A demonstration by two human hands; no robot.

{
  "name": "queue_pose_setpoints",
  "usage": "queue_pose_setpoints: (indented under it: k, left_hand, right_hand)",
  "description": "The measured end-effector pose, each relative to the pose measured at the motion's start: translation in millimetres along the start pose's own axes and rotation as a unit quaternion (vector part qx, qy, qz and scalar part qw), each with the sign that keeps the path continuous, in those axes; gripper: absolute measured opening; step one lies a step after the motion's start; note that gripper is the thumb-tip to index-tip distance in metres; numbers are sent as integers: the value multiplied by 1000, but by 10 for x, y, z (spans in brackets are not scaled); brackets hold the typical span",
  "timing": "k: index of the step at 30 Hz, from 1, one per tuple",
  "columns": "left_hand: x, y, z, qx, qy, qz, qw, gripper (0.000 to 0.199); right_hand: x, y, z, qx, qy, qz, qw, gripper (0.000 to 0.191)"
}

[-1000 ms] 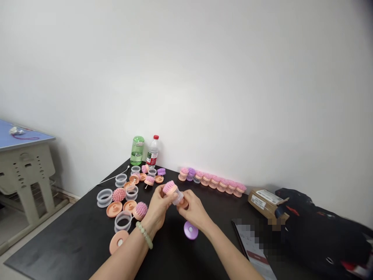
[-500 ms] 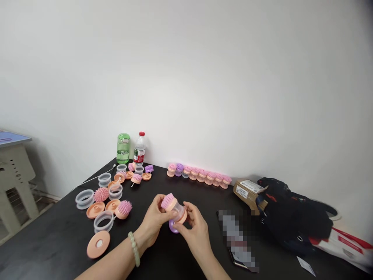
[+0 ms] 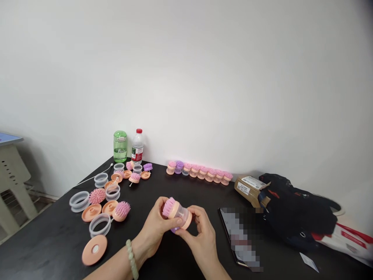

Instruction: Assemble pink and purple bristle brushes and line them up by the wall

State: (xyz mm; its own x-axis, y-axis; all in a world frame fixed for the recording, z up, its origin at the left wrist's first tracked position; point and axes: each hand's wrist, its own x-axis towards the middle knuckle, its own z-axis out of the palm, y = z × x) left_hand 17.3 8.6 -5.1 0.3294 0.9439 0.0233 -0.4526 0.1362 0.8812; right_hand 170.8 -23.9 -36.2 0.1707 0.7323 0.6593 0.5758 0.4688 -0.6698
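A scrub brush (image 3: 182, 214) with pink bristles, a clear middle and peach-coloured ends is held tilted between both hands. My left hand (image 3: 157, 223) is closed around the bristle end and the clear body, thumb along its side. My right hand (image 3: 201, 231) grips the peach base with thumb and fingertips. Beneath the brush, a purple piece (image 3: 175, 229) shows only in part; I cannot tell whether it is held or lies on the table. To the left lie loose clear rings (image 3: 100, 225), peach discs (image 3: 94, 250) and pink brush heads (image 3: 121, 211).
A row of several brushes (image 3: 203, 172) stands along the wall. Behind the loose parts are a green bottle (image 3: 120, 147) and a red-capped water bottle (image 3: 137, 147). On the right are a phone (image 3: 239, 237), a cardboard package (image 3: 250, 188) and a black bag (image 3: 300, 217).
The brush in my hands has tipped closer to level and moved slightly right, now covering more of the purple piece. Both hands keep their hold. The view has shifted slightly.
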Motion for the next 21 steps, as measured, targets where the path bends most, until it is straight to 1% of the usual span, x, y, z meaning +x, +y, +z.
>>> queue_pose_setpoints:
  k: [5, 8, 14, 18, 21]
  left_hand:
    - [-24, 23, 2, -6, -13, -20, 1000, 52]
    - [-38, 47, 8, -3, -20, -31, 999, 52]
    - [-55, 68, 9, 1, -38, -36, 999, 55]
    - [-60, 74, -1, 1, -48, -42, 998, 62]
    - [-62, 83, -9, 14, -71, -34, 997, 57]
  right_hand:
    - [-3, -12, -59, -29, 21, -92, 995, 43]
    - [9, -41, -97, -37, 24, -130, 991, 41]
    - [32, -80, -156, -20, 16, -165, 986, 41]
    - [58, -112, -197, -5, 1, -182, 983, 42]
    - [85, -138, -237, 3, -14, -195, 981, 42]
